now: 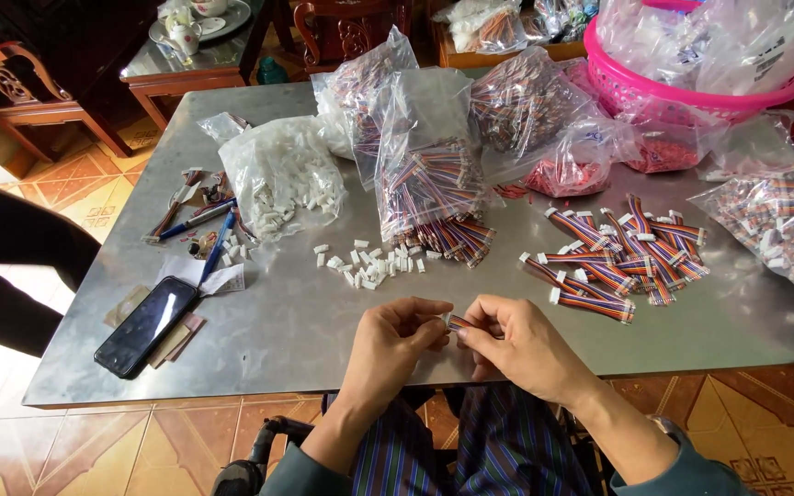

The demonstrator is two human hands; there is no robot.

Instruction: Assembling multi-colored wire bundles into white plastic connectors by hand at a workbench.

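Note:
My left hand (397,342) and my right hand (516,344) meet near the front edge of a grey metal table (296,321). Between their fingertips they pinch a short multicoloured ribbon cable (459,322) with a small white connector on its left end. A scatter of loose white connectors (371,264) lies just beyond my hands. To the right sits a pile of ribbon cables with white connectors fitted (622,255).
Clear plastic bags of cables (429,174) and white connectors (282,174) crowd the table's far half, with a pink basket (691,87) at the back right. A black phone (147,325), pens and paper scraps lie at the left. Wooden furniture stands behind.

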